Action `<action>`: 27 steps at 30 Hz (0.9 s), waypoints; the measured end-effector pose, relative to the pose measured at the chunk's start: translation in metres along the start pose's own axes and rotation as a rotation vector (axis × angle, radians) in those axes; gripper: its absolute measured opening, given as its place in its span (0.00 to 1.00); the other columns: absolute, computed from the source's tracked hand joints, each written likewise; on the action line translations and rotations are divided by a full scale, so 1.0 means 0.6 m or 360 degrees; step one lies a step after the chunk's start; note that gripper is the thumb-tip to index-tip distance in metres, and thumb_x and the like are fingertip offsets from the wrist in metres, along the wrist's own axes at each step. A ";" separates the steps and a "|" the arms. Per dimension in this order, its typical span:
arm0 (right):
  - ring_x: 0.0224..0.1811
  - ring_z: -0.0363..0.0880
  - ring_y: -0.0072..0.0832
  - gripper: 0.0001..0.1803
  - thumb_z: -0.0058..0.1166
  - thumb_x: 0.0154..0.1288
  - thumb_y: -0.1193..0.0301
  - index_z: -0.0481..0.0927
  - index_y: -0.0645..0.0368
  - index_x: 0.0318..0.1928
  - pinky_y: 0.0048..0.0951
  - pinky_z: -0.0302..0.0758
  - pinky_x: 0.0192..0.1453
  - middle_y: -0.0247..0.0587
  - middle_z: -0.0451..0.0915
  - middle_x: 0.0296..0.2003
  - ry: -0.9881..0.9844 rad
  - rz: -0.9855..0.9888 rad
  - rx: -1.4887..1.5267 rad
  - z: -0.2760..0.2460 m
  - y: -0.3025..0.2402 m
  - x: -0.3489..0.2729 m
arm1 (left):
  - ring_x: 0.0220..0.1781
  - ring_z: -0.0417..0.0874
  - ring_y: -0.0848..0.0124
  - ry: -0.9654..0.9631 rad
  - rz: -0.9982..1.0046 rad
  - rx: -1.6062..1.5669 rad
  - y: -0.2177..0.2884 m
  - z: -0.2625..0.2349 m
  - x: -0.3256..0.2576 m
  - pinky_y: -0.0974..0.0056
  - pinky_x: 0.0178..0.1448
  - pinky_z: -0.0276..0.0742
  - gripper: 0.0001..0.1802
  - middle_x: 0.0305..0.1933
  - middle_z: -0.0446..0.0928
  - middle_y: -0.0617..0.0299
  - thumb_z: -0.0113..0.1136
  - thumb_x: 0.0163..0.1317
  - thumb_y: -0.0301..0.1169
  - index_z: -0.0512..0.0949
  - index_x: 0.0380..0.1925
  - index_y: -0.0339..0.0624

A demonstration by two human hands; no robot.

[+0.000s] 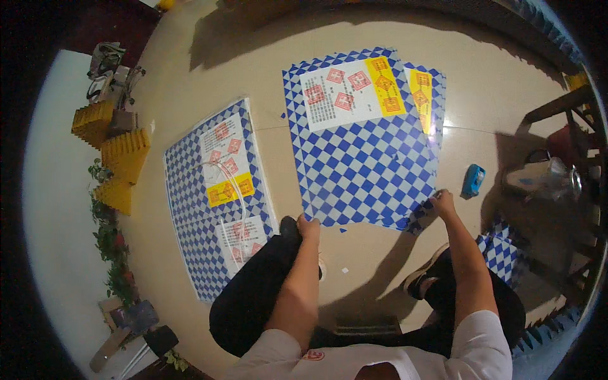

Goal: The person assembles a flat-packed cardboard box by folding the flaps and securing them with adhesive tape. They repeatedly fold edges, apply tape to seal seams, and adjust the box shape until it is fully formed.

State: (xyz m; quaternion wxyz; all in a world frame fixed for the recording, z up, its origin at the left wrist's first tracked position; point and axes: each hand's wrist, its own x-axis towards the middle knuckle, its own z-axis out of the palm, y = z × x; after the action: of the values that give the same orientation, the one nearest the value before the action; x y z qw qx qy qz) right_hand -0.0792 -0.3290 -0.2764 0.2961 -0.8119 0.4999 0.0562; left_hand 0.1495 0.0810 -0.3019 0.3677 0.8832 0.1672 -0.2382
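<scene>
A large blue-and-white checkered sheet (pixel 354 168) with a white and yellow printed panel lies on the floor before me. Under it, fanned out to the right, is a second checkered sheet (pixel 437 95). My left hand (pixel 308 228) pinches the upper sheet's near left corner. At the near right corner, my right hand (pixel 443 202) has its fingers closed on the sheet edge; whether it grips one layer or both cannot be told. A small blue object (pixel 474 181) rests on the floor just beyond my right hand.
To my left lies a flat checkered stack (pixel 190 190) with white cord (pixel 239 190) across it. Yellow stepped pieces (pixel 125 155) and plants (pixel 111 253) line the left wall. At right are a dark wooden frame (pixel 563 104), a clear plastic bag (pixel 538 177) and checkered scraps (pixel 501 256).
</scene>
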 end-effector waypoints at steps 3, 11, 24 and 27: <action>0.52 0.80 0.52 0.27 0.70 0.54 0.63 0.76 0.68 0.48 0.45 0.77 0.56 0.63 0.80 0.47 -0.0054 0.0233 0.0243 0.036 0.004 -0.006 | 0.62 0.75 0.49 0.0108 -0.0094 -0.0172 -0.048 0.001 0.036 0.55 0.67 0.70 0.27 0.56 0.76 0.43 0.61 0.48 0.29 0.78 0.51 0.32; 0.41 0.82 0.49 0.22 0.66 0.58 0.64 0.74 0.62 0.49 0.44 0.77 0.47 0.53 0.82 0.37 0.0266 0.0220 0.0264 0.013 -0.009 -0.030 | 0.51 0.82 0.53 0.0178 -0.0099 -0.0192 0.013 0.017 -0.005 0.56 0.56 0.77 0.30 0.51 0.80 0.42 0.64 0.47 0.25 0.75 0.54 0.28; 0.37 0.84 0.29 0.22 0.56 0.69 0.71 0.73 0.61 0.61 0.31 0.79 0.38 0.44 0.85 0.39 -0.0484 0.0397 0.1226 -0.100 -0.092 -0.085 | 0.32 0.83 0.69 -0.0021 0.0105 -0.0613 0.030 -0.027 -0.035 0.64 0.38 0.77 0.11 0.34 0.84 0.59 0.67 0.56 0.24 0.83 0.40 0.34; 0.35 0.82 0.27 0.24 0.56 0.67 0.72 0.73 0.61 0.63 0.29 0.76 0.36 0.39 0.84 0.38 -0.0474 0.0323 0.1302 -0.144 -0.106 -0.113 | 0.38 0.81 0.69 -0.0317 0.0052 -0.0444 0.038 -0.042 -0.030 0.62 0.44 0.76 0.13 0.39 0.83 0.60 0.64 0.58 0.24 0.81 0.43 0.33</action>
State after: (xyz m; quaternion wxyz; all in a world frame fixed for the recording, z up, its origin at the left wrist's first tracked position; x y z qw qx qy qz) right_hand -0.0767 -0.3019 -0.1522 0.6546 -0.5578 0.5102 -0.0010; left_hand 0.1529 0.0818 -0.2640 0.5053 0.7982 0.1469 -0.2932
